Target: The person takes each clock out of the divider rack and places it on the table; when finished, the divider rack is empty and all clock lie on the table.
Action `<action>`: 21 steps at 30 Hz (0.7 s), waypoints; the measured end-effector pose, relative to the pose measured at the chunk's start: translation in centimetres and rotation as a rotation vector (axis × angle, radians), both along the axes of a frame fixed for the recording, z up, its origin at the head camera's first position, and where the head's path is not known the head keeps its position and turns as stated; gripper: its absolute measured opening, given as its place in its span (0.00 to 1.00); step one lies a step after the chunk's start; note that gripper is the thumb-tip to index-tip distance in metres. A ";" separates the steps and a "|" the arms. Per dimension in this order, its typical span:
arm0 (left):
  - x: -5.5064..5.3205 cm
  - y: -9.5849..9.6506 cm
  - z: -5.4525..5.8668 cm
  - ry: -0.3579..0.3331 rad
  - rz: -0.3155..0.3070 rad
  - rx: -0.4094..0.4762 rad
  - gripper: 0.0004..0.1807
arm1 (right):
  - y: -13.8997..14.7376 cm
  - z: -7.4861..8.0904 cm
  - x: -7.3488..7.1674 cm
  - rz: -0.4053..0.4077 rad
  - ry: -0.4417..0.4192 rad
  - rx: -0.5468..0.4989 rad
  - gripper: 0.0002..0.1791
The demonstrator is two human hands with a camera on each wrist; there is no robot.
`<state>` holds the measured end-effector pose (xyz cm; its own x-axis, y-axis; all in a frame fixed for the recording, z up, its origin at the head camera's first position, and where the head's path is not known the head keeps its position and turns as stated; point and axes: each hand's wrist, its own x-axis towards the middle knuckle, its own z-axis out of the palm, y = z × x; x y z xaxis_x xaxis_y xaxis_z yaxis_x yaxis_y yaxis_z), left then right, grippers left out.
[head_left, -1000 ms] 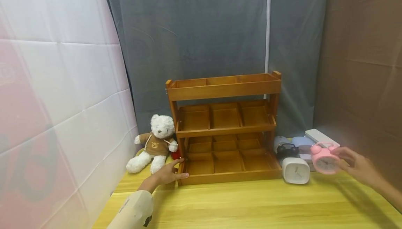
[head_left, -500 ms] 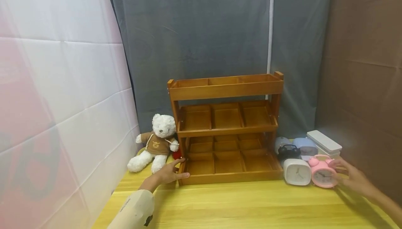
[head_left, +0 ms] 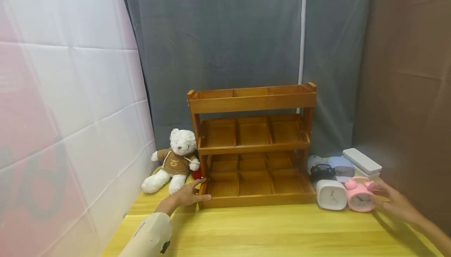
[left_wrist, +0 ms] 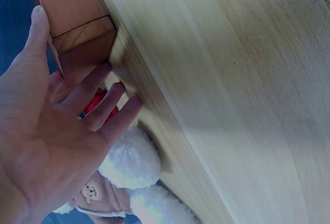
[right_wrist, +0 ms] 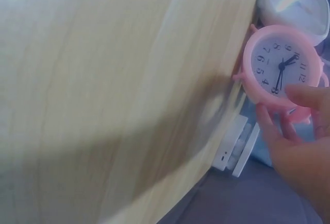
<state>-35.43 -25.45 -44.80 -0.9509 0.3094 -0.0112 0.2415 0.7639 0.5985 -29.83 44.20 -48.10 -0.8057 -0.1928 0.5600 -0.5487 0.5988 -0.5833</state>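
My right hand (head_left: pixel 397 203) holds a pink twin-bell alarm clock (head_left: pixel 360 199) by its right side. In the right wrist view the thumb lies over the edge of the clock face (right_wrist: pixel 281 68), with fingers at its side. The clock stands upright on the table, right beside a white rounded-square clock (head_left: pixel 331 195). My left hand (head_left: pixel 184 195) rests at the lower left corner of a brown wooden shelf (head_left: pixel 258 201). Its fingers are extended and spread; in the left wrist view the thumb (left_wrist: pixel 38 26) lies along the shelf's corner post.
Behind the two front clocks are a black twin-bell clock (head_left: pixel 322 172), pale blue clocks (head_left: pixel 341 167) and a long white object (head_left: pixel 362 161). A white teddy bear (head_left: pixel 176 161) in a brown top sits left of the shelf, near a small red item (head_left: pixel 197 174). Fabric walls surround the table.
The right hand has lowered the pink alarm clock from the air to the table, beside the white clock. The left hand stays at the shelf corner.
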 end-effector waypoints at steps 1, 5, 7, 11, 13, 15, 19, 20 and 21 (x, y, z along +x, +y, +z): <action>0.0 -0.1 -0.1 -0.001 0.000 0.003 0.48 | -0.1 0.0 0.0 0.003 0.009 -0.004 0.19; 0.1 -0.1 0.0 -0.001 -0.009 0.009 0.48 | -0.2 0.0 -0.2 0.005 0.018 -0.020 0.18; 0.2 -0.2 0.0 -0.002 -0.011 0.009 0.49 | -0.3 0.0 -0.2 0.018 0.036 -0.031 0.17; 0.2 0.0 0.2 0.000 -0.015 0.002 0.49 | 0.0 -0.1 -0.2 0.053 0.071 -0.048 0.18; 0.1 0.2 0.3 0.000 -0.016 0.000 0.49 | 0.2 0.0 -0.2 0.041 0.068 -0.048 0.18; 0.0 0.4 0.4 0.001 -0.016 0.000 0.48 | 0.5 0.2 -0.1 0.020 0.064 -0.020 0.18; 0.2 0.5 0.5 0.002 -0.020 -0.009 0.48 | 0.8 1.1 0.3 -0.053 0.096 0.078 0.21; 0.3 0.4 0.6 0.000 -0.023 -0.010 0.47 | 0.8 1.5 0.5 -0.083 0.114 0.113 0.21; 0.5 0.4 0.6 0.001 -0.030 -0.008 0.47 | 0.8 1.9 0.7 -0.109 0.136 0.141 0.22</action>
<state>-34.98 -25.02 -44.21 -0.9411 0.3379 -0.0126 0.2652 0.7608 0.5923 -29.16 44.96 -46.22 -0.7452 -0.1931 0.6383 -0.5441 0.7295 -0.4145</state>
